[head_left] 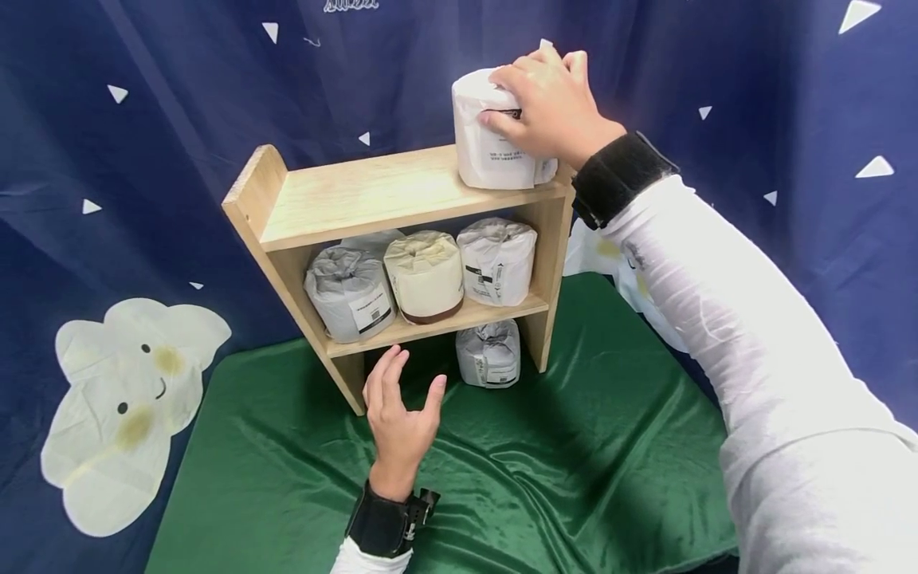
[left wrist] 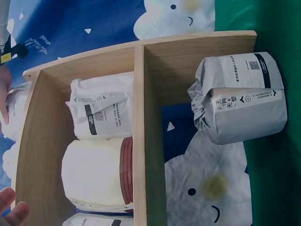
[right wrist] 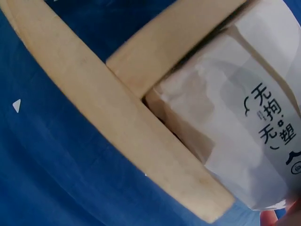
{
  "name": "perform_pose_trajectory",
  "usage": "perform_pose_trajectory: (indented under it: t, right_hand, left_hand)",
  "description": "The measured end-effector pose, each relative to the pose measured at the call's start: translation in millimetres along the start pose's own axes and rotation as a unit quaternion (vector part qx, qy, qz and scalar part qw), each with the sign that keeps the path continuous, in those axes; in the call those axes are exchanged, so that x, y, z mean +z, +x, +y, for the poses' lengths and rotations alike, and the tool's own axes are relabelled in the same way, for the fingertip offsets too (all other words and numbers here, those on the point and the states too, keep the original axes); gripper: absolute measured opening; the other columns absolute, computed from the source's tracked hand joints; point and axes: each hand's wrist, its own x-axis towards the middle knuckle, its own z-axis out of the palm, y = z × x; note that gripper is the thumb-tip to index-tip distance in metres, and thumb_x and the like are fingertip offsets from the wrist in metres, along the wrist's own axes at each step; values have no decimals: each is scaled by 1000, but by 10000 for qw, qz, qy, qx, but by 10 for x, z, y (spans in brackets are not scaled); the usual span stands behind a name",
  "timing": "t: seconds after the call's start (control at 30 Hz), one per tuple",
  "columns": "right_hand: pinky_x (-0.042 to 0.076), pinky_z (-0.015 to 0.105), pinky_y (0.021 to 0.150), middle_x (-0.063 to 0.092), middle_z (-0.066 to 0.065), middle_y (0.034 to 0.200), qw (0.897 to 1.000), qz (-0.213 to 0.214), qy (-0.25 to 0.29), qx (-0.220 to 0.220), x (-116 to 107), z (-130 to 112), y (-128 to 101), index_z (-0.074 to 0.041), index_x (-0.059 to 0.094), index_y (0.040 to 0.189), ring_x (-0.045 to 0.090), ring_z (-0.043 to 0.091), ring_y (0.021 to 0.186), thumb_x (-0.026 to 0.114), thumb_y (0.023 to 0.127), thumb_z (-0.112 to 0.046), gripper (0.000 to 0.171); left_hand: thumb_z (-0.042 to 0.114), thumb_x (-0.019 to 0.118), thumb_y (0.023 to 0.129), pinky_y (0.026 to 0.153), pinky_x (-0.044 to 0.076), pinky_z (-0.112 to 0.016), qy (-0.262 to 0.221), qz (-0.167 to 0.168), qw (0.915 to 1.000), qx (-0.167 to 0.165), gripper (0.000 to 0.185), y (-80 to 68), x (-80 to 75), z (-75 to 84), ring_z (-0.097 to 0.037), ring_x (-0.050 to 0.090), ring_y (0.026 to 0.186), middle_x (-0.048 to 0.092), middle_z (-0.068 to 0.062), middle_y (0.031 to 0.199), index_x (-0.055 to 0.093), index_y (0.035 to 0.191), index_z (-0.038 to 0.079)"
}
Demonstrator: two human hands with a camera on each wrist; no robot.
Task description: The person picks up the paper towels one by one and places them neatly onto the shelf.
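Observation:
A small wooden shelf (head_left: 358, 191) stands on a green cloth (head_left: 574, 446). My right hand (head_left: 548, 100) grips a white wrapped paper roll (head_left: 488, 151) standing on the right end of the top board; the right wrist view shows that roll (right wrist: 244, 127) close up against the shelf's side board (right wrist: 117, 122). Three wrapped rolls fill the middle level: grey (head_left: 350, 291), cream (head_left: 425, 275) and white (head_left: 496, 261). Another grey roll (head_left: 489, 353) stands at the bottom right. My left hand (head_left: 398, 414) hovers open before the bottom opening, holding nothing.
A dark blue curtain (head_left: 143, 159) with white triangles and a cloud face (head_left: 122, 399) hangs close behind the shelf. The green cloth spreads in front and to the right. The left part of the top board is bare wood.

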Motion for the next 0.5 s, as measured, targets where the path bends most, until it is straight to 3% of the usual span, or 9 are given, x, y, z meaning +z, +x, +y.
perform_pose_trajectory:
  t: [0.5]
  right_hand:
    - [19,50,99,52,9,139,9991,256,339,43,109,39,-35,-11,47,142,39,30,129,52,96,-51,60]
  left_hand:
    - [37,69,90,92,37,-57,93,-72,9999,-105,52,-9,-43,0,-37,54,113,56,-22,126,57,122,-2]
